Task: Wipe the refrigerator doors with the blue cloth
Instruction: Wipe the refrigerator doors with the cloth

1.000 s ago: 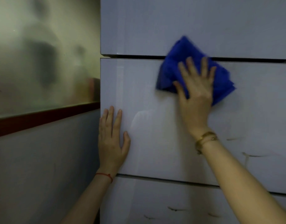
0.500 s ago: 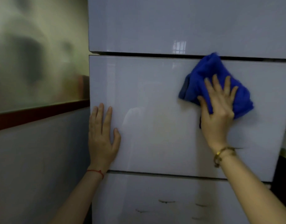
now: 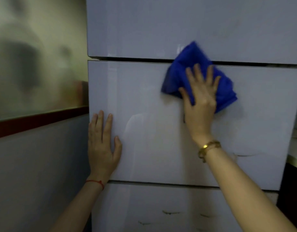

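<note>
A glossy white refrigerator fills the view, with an upper door (image 3: 161, 25), a middle door (image 3: 149, 144) and a lower door (image 3: 144, 208) split by dark gaps. My right hand (image 3: 200, 101) presses a crumpled blue cloth (image 3: 186, 64) flat against the top of the middle door, fingers spread; the cloth's upper corner overlaps the gap and the upper door. My left hand (image 3: 101, 146) lies flat and open on the middle door's left edge, holding nothing. Dark streak marks show on the middle door's right part (image 3: 245, 155) and on the lower door.
A grey wall (image 3: 35, 181) with a dark red ledge (image 3: 40, 118) and frosted glass (image 3: 35, 56) stands left of the fridge. A pale countertop edge (image 3: 295, 159) over a dark cabinet sits at the far right.
My right hand has swept the blue cloth from the right part of the middle door back left and up to the gap. My left hand stays planted on the door.
</note>
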Demonstrator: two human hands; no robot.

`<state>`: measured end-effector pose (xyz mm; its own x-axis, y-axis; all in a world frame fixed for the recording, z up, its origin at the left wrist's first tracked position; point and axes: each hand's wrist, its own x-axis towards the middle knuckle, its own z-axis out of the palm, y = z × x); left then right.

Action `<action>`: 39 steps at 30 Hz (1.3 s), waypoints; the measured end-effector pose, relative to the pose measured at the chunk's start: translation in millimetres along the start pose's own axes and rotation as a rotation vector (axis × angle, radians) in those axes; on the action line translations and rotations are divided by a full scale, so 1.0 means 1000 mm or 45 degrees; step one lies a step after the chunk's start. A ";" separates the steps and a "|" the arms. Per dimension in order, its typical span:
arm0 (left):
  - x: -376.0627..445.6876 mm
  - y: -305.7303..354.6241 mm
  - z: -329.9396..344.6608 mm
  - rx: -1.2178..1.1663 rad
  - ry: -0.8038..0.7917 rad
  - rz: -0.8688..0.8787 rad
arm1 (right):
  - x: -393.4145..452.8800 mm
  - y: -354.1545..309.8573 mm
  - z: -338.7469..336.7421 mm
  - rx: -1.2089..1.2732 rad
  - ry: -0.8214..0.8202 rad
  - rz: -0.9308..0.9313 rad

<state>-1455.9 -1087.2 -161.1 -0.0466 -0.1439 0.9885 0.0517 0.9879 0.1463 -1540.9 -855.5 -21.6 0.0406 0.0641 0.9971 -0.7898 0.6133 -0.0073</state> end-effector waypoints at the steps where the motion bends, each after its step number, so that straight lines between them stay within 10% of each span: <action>1: 0.000 -0.001 0.000 -0.001 -0.008 -0.003 | -0.018 -0.011 0.007 -0.010 -0.071 -0.118; 7: 0.000 -0.004 -0.001 -0.004 -0.026 0.007 | -0.141 0.008 -0.026 -0.076 -0.565 -0.712; 13: 0.001 -0.003 0.000 0.010 -0.017 0.000 | 0.010 -0.005 0.001 -0.005 -0.067 -0.031; 22: 0.001 -0.007 -0.001 0.010 -0.024 0.028 | -0.119 -0.019 -0.012 -0.066 -0.500 -0.721; 28: 0.001 -0.005 -0.001 0.017 -0.021 0.011 | 0.008 -0.019 0.011 -0.001 -0.070 -0.019; 35: 0.000 -0.005 -0.002 -0.003 -0.030 0.010 | -0.148 -0.010 -0.009 -0.088 -0.431 -0.462; 39: 0.000 -0.004 -0.001 0.008 0.007 0.035 | -0.207 0.051 -0.063 -0.168 -0.373 -0.250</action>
<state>-1455.3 -1090.7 -161.5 -0.0398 -0.1169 0.9923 0.0463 0.9918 0.1187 -1550.8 -787.9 -232.7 -0.0085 -0.2808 0.9597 -0.6978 0.6891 0.1955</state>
